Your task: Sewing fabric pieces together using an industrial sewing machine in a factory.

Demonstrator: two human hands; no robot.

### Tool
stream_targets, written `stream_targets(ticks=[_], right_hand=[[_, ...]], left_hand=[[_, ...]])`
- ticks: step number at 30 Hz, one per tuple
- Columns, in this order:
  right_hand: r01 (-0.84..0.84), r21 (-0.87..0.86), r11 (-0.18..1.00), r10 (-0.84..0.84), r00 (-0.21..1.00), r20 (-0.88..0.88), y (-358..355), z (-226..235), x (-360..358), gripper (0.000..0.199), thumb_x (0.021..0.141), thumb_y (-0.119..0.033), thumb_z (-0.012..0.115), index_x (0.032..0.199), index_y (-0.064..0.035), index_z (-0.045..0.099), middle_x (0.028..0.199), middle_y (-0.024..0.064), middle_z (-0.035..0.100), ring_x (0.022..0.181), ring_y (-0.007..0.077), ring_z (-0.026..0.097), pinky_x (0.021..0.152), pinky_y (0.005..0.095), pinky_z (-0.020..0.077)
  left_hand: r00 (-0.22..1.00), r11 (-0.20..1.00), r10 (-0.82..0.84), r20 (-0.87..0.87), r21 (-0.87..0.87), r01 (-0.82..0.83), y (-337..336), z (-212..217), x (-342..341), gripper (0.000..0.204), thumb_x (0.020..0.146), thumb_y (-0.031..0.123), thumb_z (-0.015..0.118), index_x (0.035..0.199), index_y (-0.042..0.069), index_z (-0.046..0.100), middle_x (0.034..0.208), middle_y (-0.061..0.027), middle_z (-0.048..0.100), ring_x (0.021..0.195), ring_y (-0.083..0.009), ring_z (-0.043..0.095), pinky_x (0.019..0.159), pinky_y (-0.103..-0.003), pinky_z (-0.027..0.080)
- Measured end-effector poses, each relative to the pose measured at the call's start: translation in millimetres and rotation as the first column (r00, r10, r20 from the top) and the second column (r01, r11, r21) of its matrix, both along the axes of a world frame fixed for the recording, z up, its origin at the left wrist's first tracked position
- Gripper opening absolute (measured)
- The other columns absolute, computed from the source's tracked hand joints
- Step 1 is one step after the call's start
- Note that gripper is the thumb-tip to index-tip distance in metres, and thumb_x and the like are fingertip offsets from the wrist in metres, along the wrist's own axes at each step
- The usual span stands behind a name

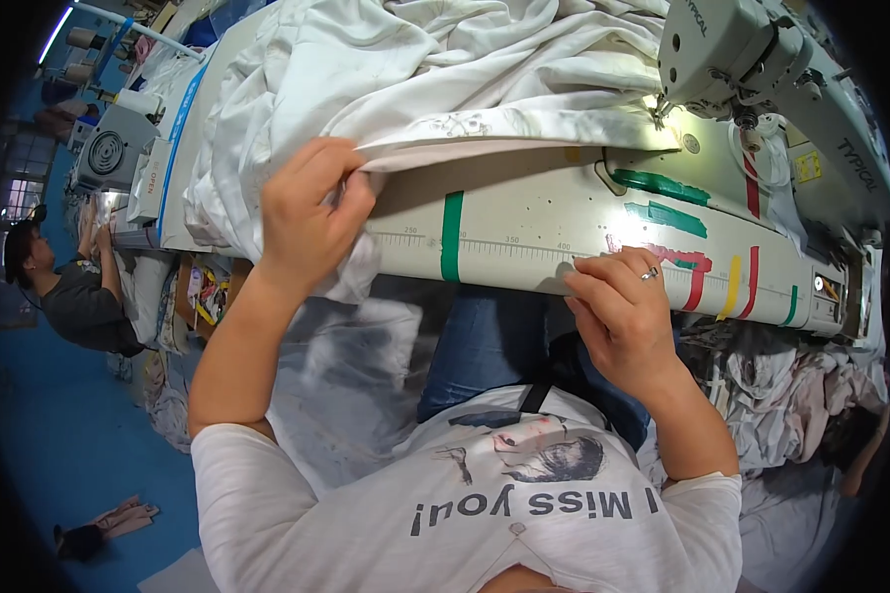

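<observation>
My left hand (316, 203) is closed in a pinch on the edge of a large white cloth (366, 59). It holds that edge raised above the machine table. The folded edge stretches right to the needle area of a white sewing machine (697, 59), where a small lamp lights it. A faint grey pattern shows along this strip. My right hand (623, 311), with a ring on one finger, is over the table's front edge, apart from the cloth. Its fingers are curled in toward the thumb; what they hold, if anything, is hidden.
The pale machine table (534, 222) carries a printed ruler and green, red and yellow tape strips. Bunched cloth covers its far left. More fabric (761, 395) hangs at the right, below the table. At the left another person (74, 287) sits by another machine, near a box of small items (208, 296).
</observation>
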State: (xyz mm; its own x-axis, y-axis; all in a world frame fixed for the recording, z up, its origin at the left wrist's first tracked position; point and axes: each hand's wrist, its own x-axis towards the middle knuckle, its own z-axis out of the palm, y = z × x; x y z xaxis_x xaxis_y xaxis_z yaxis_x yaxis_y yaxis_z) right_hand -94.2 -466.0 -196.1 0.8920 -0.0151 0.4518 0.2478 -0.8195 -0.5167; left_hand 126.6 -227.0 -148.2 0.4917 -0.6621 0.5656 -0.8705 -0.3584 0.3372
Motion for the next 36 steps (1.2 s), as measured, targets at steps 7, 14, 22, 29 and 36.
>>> stream_targets(ticks=[7,14,22,29,36], right_hand=[[-0.016,0.018,1.000,0.015,0.999,0.028,5,5,-1,0.030,0.070,0.005,0.074,0.098,-0.0019,0.067,0.099,0.0129,0.067,0.090,0.0331,0.061,0.088,0.0443,0.0440],[-0.023,0.009,1.000,0.023,0.998,0.065,8,13,8,0.031,0.069,0.005,0.074,0.098,-0.0018,0.067,0.099,0.0132,0.067,0.090,0.0333,0.061,0.087,0.0439,0.0444],[0.006,-0.097,0.995,0.031,0.924,0.380,37,32,83,0.044,0.070,-0.006,0.071,0.114,-0.0040,0.066,0.115,0.0126,0.064,0.107,0.0290,0.061,0.097,0.0475,0.0434],[-0.251,-0.176,0.952,0.292,0.917,0.271,40,24,32,0.028,0.072,-0.014,0.062,0.097,-0.0012,0.064,0.085,0.0070,0.059,0.078,0.0208,0.063,0.091,0.0435,0.0489],[-0.078,0.002,0.997,0.079,0.997,-0.019,20,-7,-65,0.028,0.067,-0.002,0.068,0.094,-0.0052,0.069,0.091,0.0060,0.068,0.086,0.0204,0.068,0.091,0.0437,0.0449]], left_hand=[[0.981,0.999,0.033,0.191,-0.012,-0.031,2,18,-19,0.010,0.077,-0.002,0.072,0.085,0.000,0.068,0.093,-0.0121,0.070,0.072,-0.0264,0.068,0.064,-0.034,0.055],[0.965,0.999,-0.003,0.261,0.040,-0.008,12,24,-20,0.011,0.075,-0.002,0.075,0.082,0.001,0.068,0.088,-0.0109,0.070,0.070,-0.0260,0.067,0.062,-0.033,0.054],[0.993,0.998,-0.042,0.110,0.058,0.036,7,42,-53,0.013,0.072,-0.003,0.077,0.076,0.003,0.065,0.079,-0.0104,0.068,0.067,-0.0260,0.066,0.060,-0.033,0.052],[0.896,0.892,-0.360,-0.259,0.187,0.412,3,40,-93,0.018,0.070,-0.001,0.079,0.077,0.006,0.064,0.078,-0.0098,0.065,0.065,-0.0254,0.064,0.056,-0.035,0.050],[0.785,0.760,-0.609,-0.114,0.198,0.619,-152,-30,-15,0.032,0.092,0.016,0.061,0.122,0.006,0.064,0.128,-0.0162,0.061,0.118,-0.0372,0.056,0.100,-0.044,0.045]])
